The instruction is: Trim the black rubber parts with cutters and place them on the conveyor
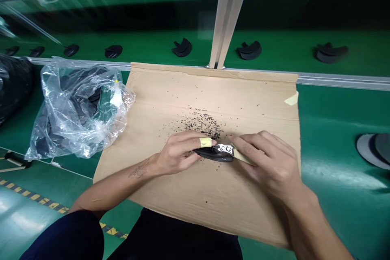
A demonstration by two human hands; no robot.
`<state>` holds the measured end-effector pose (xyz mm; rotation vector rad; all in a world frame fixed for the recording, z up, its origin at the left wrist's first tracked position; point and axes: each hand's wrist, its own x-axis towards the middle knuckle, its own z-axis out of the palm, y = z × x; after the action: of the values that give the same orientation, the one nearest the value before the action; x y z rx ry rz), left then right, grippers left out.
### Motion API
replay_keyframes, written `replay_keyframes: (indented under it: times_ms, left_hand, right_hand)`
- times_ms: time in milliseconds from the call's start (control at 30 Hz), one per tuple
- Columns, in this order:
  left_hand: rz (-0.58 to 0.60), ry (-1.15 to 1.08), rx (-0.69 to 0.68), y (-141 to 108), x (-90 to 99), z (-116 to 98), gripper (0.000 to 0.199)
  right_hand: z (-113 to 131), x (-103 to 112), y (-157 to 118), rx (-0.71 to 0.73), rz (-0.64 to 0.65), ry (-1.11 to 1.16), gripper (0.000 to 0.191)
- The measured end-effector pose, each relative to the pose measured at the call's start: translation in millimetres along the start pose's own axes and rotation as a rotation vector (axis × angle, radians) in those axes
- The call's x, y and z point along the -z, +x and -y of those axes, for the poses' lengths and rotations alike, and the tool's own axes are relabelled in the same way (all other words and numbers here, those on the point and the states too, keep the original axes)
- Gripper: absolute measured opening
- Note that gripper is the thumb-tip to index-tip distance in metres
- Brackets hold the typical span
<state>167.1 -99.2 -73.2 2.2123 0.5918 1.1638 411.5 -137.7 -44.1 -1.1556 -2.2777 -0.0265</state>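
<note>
My left hand point(183, 151) is closed round one end of a curved, glossy black plastic part point(217, 156), low over the cardboard. Yellow tape wraps one of its fingers. In my right hand point(271, 161) is a pair of cutting pliers point(224, 148) with a silver head and pale handles. The pliers' head lies against the upper edge of the black part; whether the jaws are apart is too small to tell. Just beyond both hands, many tiny black scraps point(202, 124) are scattered over the cardboard sheet point(170, 195).
A clear plastic bag point(82, 109) of black parts lies left of the cardboard. Behind it, several black curved parts point(182, 47) sit spaced along a green surface point(146, 55), with a metal post point(227, 20) rising at the cardboard's back edge. A grey-and-black object point(378, 150) is at right.
</note>
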Motion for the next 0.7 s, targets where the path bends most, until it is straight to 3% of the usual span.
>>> replay_keyframes:
  times_ms: [233, 533, 700]
  left_hand:
    - [-0.004, 0.024, -0.009, -2.6, -1.5, -0.2, 0.028]
    - [-0.031, 0.046, -0.04, 2.0, 0.7, 1.2, 0.034]
    - [-0.019, 0.073, -0.034, 3.7, 4.2, 0.7, 0.036]
  right_hand:
    - [3.6, 4.5, -0.1, 0.047, -0.012, -0.097, 0.024]
    - [-0.2, 3.8, -2.5, -0.042, -0.002, 0.191, 0.023]
    - [-4.8, 3.0, -1.4, -0.081, -0.035, 0.017, 0.014]
